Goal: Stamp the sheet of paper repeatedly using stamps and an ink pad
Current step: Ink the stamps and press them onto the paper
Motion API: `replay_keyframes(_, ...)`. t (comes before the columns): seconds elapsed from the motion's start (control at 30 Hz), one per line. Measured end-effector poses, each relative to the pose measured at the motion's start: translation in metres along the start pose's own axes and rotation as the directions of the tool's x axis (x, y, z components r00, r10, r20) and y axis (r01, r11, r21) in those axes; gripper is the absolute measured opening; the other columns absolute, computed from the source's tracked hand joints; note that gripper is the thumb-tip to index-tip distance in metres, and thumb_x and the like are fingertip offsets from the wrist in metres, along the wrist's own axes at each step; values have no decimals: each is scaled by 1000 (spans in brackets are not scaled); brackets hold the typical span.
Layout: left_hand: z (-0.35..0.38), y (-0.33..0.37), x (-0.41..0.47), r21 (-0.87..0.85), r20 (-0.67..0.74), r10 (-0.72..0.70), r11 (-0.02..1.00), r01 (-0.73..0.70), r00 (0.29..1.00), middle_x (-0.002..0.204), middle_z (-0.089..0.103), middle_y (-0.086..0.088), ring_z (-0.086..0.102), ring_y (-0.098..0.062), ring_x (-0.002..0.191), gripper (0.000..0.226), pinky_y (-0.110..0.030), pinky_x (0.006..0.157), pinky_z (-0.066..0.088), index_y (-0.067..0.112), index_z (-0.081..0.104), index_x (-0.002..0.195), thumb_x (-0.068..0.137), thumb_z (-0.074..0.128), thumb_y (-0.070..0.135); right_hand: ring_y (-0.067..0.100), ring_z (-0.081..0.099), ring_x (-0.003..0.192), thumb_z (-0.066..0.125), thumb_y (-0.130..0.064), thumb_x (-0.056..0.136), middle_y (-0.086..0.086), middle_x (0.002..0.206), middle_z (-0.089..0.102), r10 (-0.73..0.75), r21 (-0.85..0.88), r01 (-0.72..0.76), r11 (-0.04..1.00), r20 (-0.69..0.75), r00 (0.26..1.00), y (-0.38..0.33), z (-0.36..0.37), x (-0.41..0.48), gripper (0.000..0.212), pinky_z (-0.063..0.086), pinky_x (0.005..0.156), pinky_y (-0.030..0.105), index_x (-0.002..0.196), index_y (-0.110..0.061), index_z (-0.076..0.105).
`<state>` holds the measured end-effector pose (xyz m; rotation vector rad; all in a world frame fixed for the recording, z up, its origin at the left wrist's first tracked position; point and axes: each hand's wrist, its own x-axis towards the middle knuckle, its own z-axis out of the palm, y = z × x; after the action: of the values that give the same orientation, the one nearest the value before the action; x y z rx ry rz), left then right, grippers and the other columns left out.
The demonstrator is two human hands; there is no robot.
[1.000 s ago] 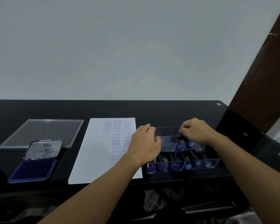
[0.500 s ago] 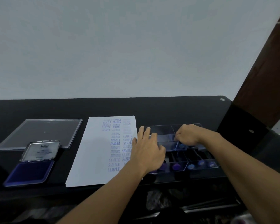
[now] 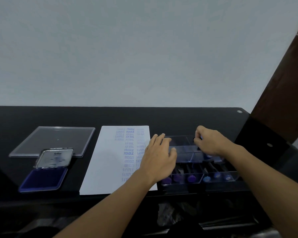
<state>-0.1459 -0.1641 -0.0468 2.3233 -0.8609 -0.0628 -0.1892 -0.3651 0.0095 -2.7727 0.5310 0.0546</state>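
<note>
Under both hands, a clear stamp tray [image 3: 230,176]: L hand [image 3: 159,157] flat, fingers straight, on its left edge; R hand [image 3: 210,142] curled over the back compartments, grasp hidden, can't tell. Just left of L hand, paper sheet [image 3: 108,165], right edge covered; ink pad [image 3: 43,180] farther left, open.

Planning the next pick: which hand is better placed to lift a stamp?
Right hand: its fingers curl inside the tray, apparently pinching a stamp; left hand lies flat on its edge.
</note>
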Motion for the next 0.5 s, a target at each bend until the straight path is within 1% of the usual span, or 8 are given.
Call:
replay_keyframes(0.07,-12,-4,-5,12,-17,4,1000,-4,1000,162,21,2,6,-14,150,49,-38,122,15,17,36,149,103,34,34,20,55,75,44,-23,103,2,85,60,-2,24,3,1000,-46,999,-4,-5,-5,13,42,60,34,90,-22,44)
replay_keyframes(0.13,-27,-9,-12,47,-35,10,999,-8,999,159,27,1,13,-15,148,48,-36,121,19,16,38,147,103,36,33,26,57,76,45,-22,101,5,83,60,1,41,3,999,-85,996,-10,-9,-10,11,42,63,38,91,-20,42)
replay_keyframes(0.17,-34,-13,-15,70,-42,8,998,-5,999,156,31,2,16,-15,146,46,-36,120,20,17,40,145,103,37,33,26,56,75,46,-23,101,7,83,60,1,54,4,999,-98,995,-15,-11,-13,11,42,62,38,92,-19,42)
replay_keyframes(0.23,-49,-22,-23,111,-43,-23,993,27,999,156,31,3,17,-17,146,45,-35,118,20,19,40,145,103,37,35,23,54,70,49,-24,100,8,84,59,-8,88,18,996,-111,994,-28,-14,-20,14,39,58,36,93,-16,42)
replay_keyframes(0.3,-64,-33,-31,134,-34,-77,988,81,996,162,22,5,9,-18,151,48,-37,120,15,21,34,149,104,36,37,21,53,67,53,-24,99,8,84,59,-32,104,45,994,-122,992,-43,-14,-27,16,39,54,33,91,-15,43)
replay_keyframes(0.37,-80,-46,-42,142,-45,-116,982,121,992,164,18,5,5,-17,152,50,-37,121,13,23,31,152,104,36,38,20,54,67,55,-24,98,7,84,59,-66,98,78,992,-116,991,-60,-13,-32,15,39,54,31,88,-17,45)
replay_keyframes(0.43,-97,-60,-55,139,-71,-133,980,142,989,163,19,5,5,-16,151,50,-37,121,14,21,31,152,104,36,36,19,55,69,57,-24,96,6,88,60,-107,101,116,988,-97,990,-79,-11,-37,13,40,55,29,88,-18,49)
replay_keyframes(0.5,-113,-77,-69,140,-103,-150,977,164,983,160,25,5,11,-16,149,50,-35,119,17,18,33,150,103,37,34,18,56,72,59,-24,95,3,91,60,-146,114,155,981,-90,985,-99,-8,-42,12,41,57,27,88,-18,52)
